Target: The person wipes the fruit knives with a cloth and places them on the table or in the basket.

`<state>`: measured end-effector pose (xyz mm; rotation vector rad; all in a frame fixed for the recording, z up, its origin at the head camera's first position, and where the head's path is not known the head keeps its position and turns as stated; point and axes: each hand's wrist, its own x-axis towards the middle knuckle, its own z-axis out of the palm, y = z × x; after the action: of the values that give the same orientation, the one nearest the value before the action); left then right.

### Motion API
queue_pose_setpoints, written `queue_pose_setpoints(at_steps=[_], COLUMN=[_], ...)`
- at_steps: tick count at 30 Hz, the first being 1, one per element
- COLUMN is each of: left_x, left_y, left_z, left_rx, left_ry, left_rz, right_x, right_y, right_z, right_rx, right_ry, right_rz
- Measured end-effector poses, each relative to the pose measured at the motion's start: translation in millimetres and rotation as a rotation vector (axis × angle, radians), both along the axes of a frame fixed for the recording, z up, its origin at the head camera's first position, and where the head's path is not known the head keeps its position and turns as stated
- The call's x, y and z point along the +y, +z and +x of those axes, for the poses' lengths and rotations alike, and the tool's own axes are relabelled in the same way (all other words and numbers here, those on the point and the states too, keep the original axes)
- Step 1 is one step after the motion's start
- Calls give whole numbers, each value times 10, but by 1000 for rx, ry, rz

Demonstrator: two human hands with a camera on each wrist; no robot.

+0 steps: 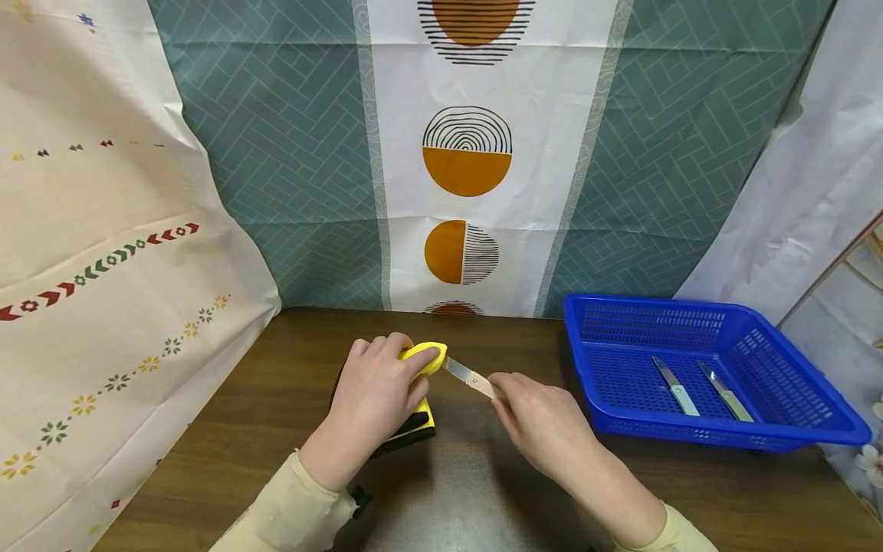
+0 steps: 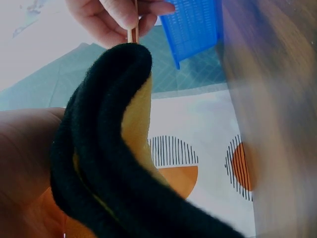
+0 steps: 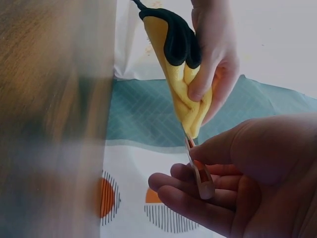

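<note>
My left hand [image 1: 375, 391] pinches a folded yellow cloth with black edging [image 1: 433, 357] around the blade of a small folding knife [image 1: 480, 383]. The knife's pale pinkish handle is held by my right hand [image 1: 548, 422], in front of the body and to the right of the cloth. Part of the blade shows between cloth and handle; its tip is hidden in the folds. In the right wrist view the thumb presses the handle [image 3: 204, 186] against the fingers. The black edging [image 2: 99, 129] hangs in thick folds beside the left palm in the left wrist view.
A blue plastic basket [image 1: 690, 437] stands on the right of the dark wooden table [image 1: 276, 383]. Inside lie two more knives, one with a light blue handle [image 1: 684, 400], the other with a green handle [image 1: 736, 405]. Patterned fabric [image 1: 297, 153] hangs behind and at the sides.
</note>
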<state>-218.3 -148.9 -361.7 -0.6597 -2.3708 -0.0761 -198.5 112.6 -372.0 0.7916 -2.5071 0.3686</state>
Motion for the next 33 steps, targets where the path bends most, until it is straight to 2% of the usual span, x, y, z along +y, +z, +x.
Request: queue_pose_setpoints(at_steps=[5,21,33], left_x=[-32,-128,-167], left_y=[6,4,40], left_z=[-19,-78,-80], left_rx=[-18,-6,12], left_ry=[21,26,35], left_rz=[4,33,54], right_x=[6,21,30], right_y=[-2,-17,-19], right_z=[-9,-18,-22], right_rx=[0,-2,16], right_ry=[0,10,1], right_rz=[-1,-18,-61])
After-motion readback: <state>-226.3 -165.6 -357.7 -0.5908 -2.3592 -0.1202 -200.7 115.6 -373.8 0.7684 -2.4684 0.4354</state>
